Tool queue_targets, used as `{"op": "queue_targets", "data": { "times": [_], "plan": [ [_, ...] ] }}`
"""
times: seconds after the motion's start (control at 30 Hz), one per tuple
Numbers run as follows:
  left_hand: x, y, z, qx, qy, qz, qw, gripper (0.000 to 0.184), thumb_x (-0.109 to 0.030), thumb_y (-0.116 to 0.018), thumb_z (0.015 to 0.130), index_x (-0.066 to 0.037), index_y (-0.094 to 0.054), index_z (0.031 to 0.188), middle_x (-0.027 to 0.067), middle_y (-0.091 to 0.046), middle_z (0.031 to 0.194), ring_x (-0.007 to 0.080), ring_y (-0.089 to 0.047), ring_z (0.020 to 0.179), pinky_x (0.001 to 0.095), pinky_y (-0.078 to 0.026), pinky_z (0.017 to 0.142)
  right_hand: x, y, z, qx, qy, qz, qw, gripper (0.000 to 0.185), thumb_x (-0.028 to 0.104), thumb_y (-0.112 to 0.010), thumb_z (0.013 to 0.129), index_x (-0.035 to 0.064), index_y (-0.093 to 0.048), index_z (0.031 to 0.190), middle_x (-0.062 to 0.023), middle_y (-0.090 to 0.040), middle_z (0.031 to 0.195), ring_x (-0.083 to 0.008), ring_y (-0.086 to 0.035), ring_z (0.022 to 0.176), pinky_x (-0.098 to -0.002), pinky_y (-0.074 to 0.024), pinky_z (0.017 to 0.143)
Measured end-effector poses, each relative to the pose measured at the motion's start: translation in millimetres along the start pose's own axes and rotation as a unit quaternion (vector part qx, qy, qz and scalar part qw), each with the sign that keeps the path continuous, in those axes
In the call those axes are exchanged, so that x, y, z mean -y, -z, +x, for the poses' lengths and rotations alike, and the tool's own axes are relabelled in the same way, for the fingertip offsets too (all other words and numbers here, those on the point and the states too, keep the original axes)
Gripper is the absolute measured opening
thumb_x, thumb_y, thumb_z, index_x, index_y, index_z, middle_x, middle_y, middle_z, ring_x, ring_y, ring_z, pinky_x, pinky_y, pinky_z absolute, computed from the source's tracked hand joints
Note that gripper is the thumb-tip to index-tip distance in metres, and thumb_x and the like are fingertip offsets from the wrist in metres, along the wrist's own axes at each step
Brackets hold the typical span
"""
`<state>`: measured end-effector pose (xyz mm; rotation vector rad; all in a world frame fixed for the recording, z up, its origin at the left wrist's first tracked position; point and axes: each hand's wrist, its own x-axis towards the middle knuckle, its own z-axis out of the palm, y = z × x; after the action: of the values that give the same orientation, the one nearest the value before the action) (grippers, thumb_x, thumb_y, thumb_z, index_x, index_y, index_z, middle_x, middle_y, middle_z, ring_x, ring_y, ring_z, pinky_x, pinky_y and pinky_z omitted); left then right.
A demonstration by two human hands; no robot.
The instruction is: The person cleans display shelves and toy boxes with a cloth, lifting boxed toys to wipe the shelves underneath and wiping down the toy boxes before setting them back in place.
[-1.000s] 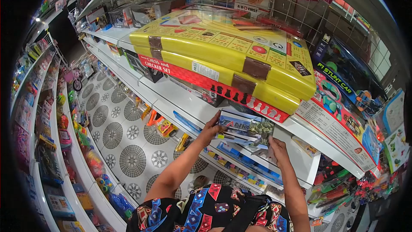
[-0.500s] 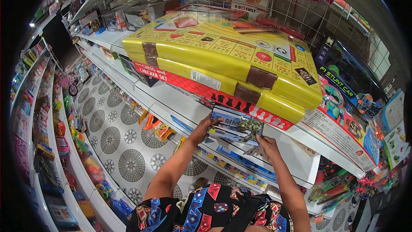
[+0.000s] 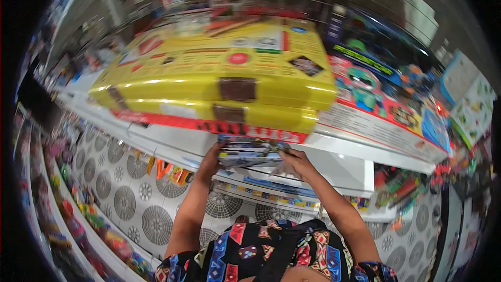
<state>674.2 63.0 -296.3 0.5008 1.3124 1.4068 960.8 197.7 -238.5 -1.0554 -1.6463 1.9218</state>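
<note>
A toy tank box (image 3: 249,154) is held between my two hands, in front of the shelf edge; motion blur smears its print. My left hand (image 3: 210,162) grips its left end, and my right hand (image 3: 297,162) grips its right end with the thumb near the top. Just above and behind it lies a red chess and checker set box (image 3: 276,134), under two stacked yellow game boxes (image 3: 276,91) with brown clasps. The white lower shelf (image 3: 334,169) extends beneath and to the right of my hands.
To the right stand a dark stunt car box (image 3: 383,42) and a red-and-white toy box (image 3: 376,117). Bagged toys (image 3: 399,190) hang at lower right. Shelves of toys (image 3: 78,219) line the left, across a patterned tile floor (image 3: 125,203).
My view has turned to the right, so the shelf goods and the tank box appear farther left and are blurred. Both hands keep hold of the box.
</note>
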Motion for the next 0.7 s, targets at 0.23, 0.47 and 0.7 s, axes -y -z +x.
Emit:
{"op": "queue_targets", "data": {
  "times": [0.23,0.47,0.7],
  "plan": [
    [-11,-7,0,-0.06,0.03,0.003,0.998,0.057,-0.055,-0.05,0.084,-0.018,-0.05,0.128,0.0095,-0.059,0.12,0.0373,-0.058,0.101,0.0576,-0.047,0.068,-53,26,31,-0.301,0.257,-0.06,0.916,0.02,0.014,-0.065,0.085,0.0017,-0.066,0.101,-0.0071,-0.067,0.084,-0.0113,-0.061,0.081,-0.0271,-0.048,0.071],
    [-7,-1,1,-0.06,0.03,-0.009,0.998,0.063,-0.057,-0.053,0.082,-0.016,-0.049,0.129,0.013,-0.053,0.129,0.0419,-0.049,0.115,0.0713,-0.037,0.08,-83,31,36,-0.168,0.184,-0.54,0.804,0.04,0.037,-0.051,0.086,0.0089,-0.064,0.112,-0.0147,-0.051,0.128,-0.0282,-0.043,0.121,-0.0535,-0.029,0.102],
    [-8,-6,-1,-0.073,0.005,-0.022,0.997,0.056,-0.058,-0.052,0.083,-0.017,-0.054,0.12,0.0109,-0.064,0.112,0.0354,-0.065,0.09,0.0571,-0.052,0.055,-103,88,18,-0.237,0.27,-0.557,0.749,0.057,0.044,-0.045,0.089,0.0054,-0.05,0.129,-0.0152,-0.046,0.133,-0.0291,-0.036,0.13,-0.0615,-0.0181,0.106]
  ]
}}
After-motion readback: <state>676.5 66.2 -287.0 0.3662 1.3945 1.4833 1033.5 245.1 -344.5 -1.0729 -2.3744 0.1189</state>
